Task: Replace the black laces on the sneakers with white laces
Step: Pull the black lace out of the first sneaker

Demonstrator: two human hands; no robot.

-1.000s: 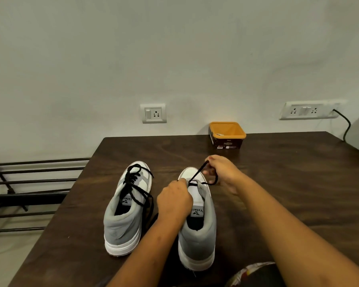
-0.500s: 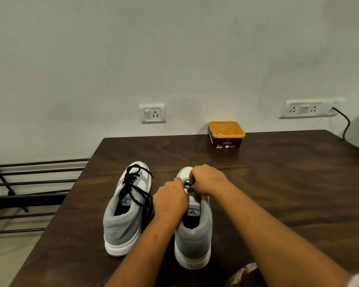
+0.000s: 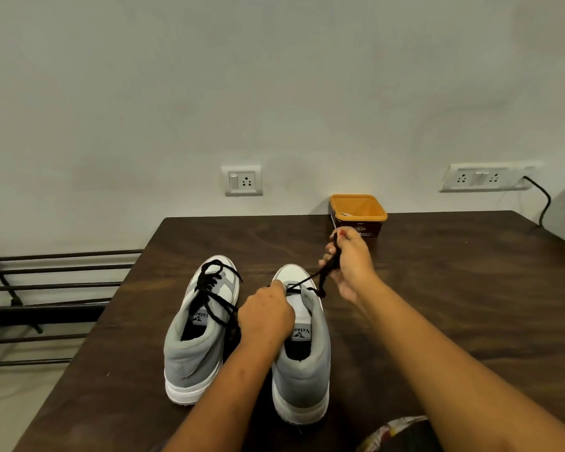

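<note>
Two grey and white sneakers stand side by side on the dark wooden table point(image 3: 437, 288), toes pointing away from me. The left sneaker point(image 3: 199, 334) still carries its black lace, loosely threaded. My left hand point(image 3: 266, 316) grips the left side of the right sneaker point(image 3: 302, 363) near its front eyelets. My right hand point(image 3: 349, 262) is raised beyond and right of that shoe's toe and holds its black lace point(image 3: 323, 275), which runs taut from the front eyelets up into my fingers. No white laces are in sight.
An orange tub point(image 3: 357, 213) stands at the table's far edge, just behind my right hand. A black metal rack point(image 3: 46, 288) stands left of the table. Wall sockets point(image 3: 242, 180) and a black cable point(image 3: 543, 200) are on the wall behind.
My right hand went down to the right sneaker's front eyelets half a second ago, then rose up and to the right, drawing the black lace out. My left hand stayed on the shoe.
</note>
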